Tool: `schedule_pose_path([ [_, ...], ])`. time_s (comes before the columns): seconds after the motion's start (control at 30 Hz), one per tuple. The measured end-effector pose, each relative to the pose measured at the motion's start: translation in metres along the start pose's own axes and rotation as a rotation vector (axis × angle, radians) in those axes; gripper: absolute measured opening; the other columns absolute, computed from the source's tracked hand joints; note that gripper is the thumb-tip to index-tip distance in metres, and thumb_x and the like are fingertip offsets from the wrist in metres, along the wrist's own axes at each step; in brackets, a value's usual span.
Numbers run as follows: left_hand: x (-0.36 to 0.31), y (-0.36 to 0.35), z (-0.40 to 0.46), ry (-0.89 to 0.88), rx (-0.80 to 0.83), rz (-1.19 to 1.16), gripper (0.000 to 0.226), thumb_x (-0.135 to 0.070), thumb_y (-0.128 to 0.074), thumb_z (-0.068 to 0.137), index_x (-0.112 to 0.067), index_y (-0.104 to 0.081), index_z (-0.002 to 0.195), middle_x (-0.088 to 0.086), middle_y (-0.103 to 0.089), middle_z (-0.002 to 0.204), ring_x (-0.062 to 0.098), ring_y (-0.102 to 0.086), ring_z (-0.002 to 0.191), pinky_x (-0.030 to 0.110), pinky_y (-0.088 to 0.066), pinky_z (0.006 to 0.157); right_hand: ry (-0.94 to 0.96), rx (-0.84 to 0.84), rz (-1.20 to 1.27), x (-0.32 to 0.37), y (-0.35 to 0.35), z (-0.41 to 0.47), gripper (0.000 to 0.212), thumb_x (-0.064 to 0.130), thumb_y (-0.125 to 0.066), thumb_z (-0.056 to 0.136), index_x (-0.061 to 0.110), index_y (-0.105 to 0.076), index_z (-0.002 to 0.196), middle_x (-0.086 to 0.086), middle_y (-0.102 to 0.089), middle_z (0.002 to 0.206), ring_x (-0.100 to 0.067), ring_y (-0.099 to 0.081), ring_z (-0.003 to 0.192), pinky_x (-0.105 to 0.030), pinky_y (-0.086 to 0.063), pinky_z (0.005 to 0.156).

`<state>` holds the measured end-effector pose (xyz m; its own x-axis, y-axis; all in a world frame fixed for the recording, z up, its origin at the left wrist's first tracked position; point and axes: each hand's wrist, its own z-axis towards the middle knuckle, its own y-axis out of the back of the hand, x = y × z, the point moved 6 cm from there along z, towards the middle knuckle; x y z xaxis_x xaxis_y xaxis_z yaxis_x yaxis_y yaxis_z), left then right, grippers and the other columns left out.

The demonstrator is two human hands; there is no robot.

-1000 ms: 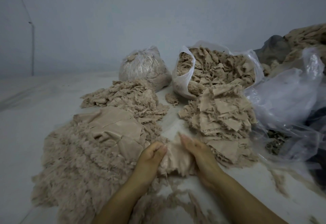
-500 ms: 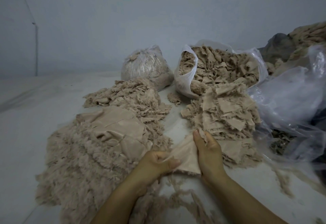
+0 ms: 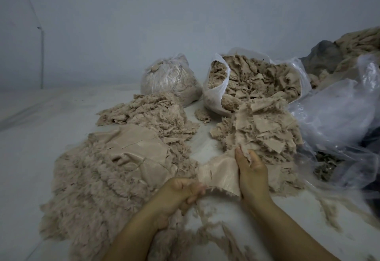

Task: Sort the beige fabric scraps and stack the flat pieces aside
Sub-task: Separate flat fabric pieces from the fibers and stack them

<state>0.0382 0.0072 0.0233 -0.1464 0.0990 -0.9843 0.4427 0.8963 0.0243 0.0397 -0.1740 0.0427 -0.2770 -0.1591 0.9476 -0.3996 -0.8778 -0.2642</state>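
Note:
A beige fabric scrap [image 3: 221, 175] is stretched between my two hands near the table's front. My left hand [image 3: 181, 193] grips its left end with curled fingers. My right hand [image 3: 251, 173] holds its right edge, thumb on top. A heap of unsorted flat scraps [image 3: 261, 133] lies just behind my right hand. To the left, flat pieces [image 3: 135, 151] lie stacked on a broad pile of frayed fluffy trimmings [image 3: 88, 188].
An open white plastic bag [image 3: 216, 88] full of scraps stands at the back, a tied clear bag [image 3: 168, 80] left of it. Crumpled clear plastic [image 3: 339, 121] fills the right side. Another fluffy heap [image 3: 148, 112] lies mid-table. Loose threads [image 3: 207, 238] trail near my forearms.
Both hands have pulled the scrap out flatter between them. My right hand shifted up and right toward the unsorted heap, and my left hand closed tighter on the left end.

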Motion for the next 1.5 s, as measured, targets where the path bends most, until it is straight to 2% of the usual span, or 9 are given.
schedule_pose_path([
  [0.17,-0.004,0.025,0.005,-0.015,-0.151,-0.408,0.015,-0.015,-0.058,0.077,-0.002,-0.056,0.069,0.001,-0.038,0.043,0.006,-0.033,0.032,0.013,-0.030,0.033,0.031,-0.175,-0.104,0.005,0.024,0.014,0.012,0.025,-0.058,0.095,0.025,-0.065,0.085,0.010,-0.070,0.075,0.004,-0.063,0.063,-0.012,-0.048,0.055],
  [0.37,-0.007,0.017,0.007,-0.058,-0.176,-0.517,0.026,-0.026,-0.058,0.080,-0.006,-0.073,0.078,0.006,-0.064,0.063,0.013,-0.060,0.048,0.018,-0.046,0.046,0.378,0.000,-0.939,0.019,0.008,0.002,0.031,0.028,-0.072,0.083,0.018,-0.060,0.110,0.004,-0.051,0.111,-0.014,-0.045,0.105,-0.032,-0.041,0.091],
  [0.47,-0.008,0.011,0.009,-0.128,-0.176,-0.516,0.031,-0.029,-0.055,0.080,-0.010,-0.076,0.091,0.011,-0.072,0.099,0.021,-0.068,0.097,0.033,-0.052,0.086,0.298,0.252,-0.594,0.025,-0.018,-0.021,0.019,0.039,-0.069,0.080,0.025,-0.063,0.091,0.016,-0.061,0.091,0.003,-0.053,0.083,-0.012,-0.042,0.075],
  [0.57,-0.009,0.003,0.007,-0.177,-0.172,-0.595,0.032,-0.029,-0.052,0.082,-0.010,-0.074,0.095,0.014,-0.069,0.109,0.022,-0.065,0.107,0.037,-0.051,0.091,-0.009,0.699,-0.402,-0.006,-0.054,-0.056,0.012,0.026,-0.078,0.077,0.026,-0.067,0.074,0.013,-0.064,0.068,0.000,-0.054,0.062,-0.014,-0.044,0.061],
  [0.9,-0.016,0.018,0.009,-0.295,-0.257,-0.653,0.035,-0.031,-0.048,0.089,-0.002,-0.060,0.104,0.017,-0.072,0.094,0.026,-0.071,0.088,0.032,-0.057,0.064,-0.023,0.585,-0.390,-0.021,-0.055,-0.054,0.018,0.028,-0.073,0.082,0.020,-0.057,0.086,0.008,-0.065,0.074,-0.012,-0.059,0.065,-0.029,-0.049,0.062],
  [1.07,-0.004,0.053,0.006,-0.273,-0.509,-0.700,0.031,-0.026,-0.036,0.101,-0.006,-0.052,0.084,-0.004,-0.039,0.040,0.005,-0.034,0.028,0.011,-0.027,0.029,-0.124,0.359,-0.026,-0.009,-0.035,-0.036,0.021,0.018,-0.059,0.090,0.010,-0.053,0.071,0.006,-0.051,0.050,-0.007,-0.045,0.044,-0.019,-0.038,0.044],
  [1.17,-0.006,0.045,0.008,-0.204,-0.388,-0.429,0.038,-0.039,-0.042,0.094,-0.006,-0.061,0.092,-0.004,-0.053,0.048,0.007,-0.050,0.038,0.016,-0.038,0.035,-0.212,0.353,0.078,-0.008,-0.033,-0.037,0.023,0.028,-0.061,0.081,0.005,-0.061,0.082,-0.004,-0.055,0.052,-0.014,-0.049,0.042,-0.022,-0.040,0.043],
  [1.3,-0.002,0.002,0.008,-0.147,-0.049,-0.220,0.063,-0.058,-0.066,0.076,-0.017,-0.058,0.124,0.009,-0.067,0.118,0.024,-0.063,0.110,0.039,-0.052,0.092,-0.149,0.458,0.043,-0.006,-0.041,-0.041,0.033,0.029,-0.064,0.074,0.005,-0.070,0.097,-0.010,-0.072,0.082,-0.021,-0.067,0.074,-0.028,-0.055,0.067],
  [1.5,-0.013,0.024,0.004,-0.322,-0.324,-0.370,0.011,-0.021,-0.062,0.080,-0.020,-0.073,0.080,0.012,-0.073,0.086,0.024,-0.071,0.078,0.030,-0.056,0.062,-0.131,0.546,-0.062,-0.007,-0.043,-0.042,0.039,0.032,-0.071,0.073,0.017,-0.063,0.108,0.005,-0.049,0.054,-0.009,-0.045,0.049,-0.020,-0.040,0.050],
])
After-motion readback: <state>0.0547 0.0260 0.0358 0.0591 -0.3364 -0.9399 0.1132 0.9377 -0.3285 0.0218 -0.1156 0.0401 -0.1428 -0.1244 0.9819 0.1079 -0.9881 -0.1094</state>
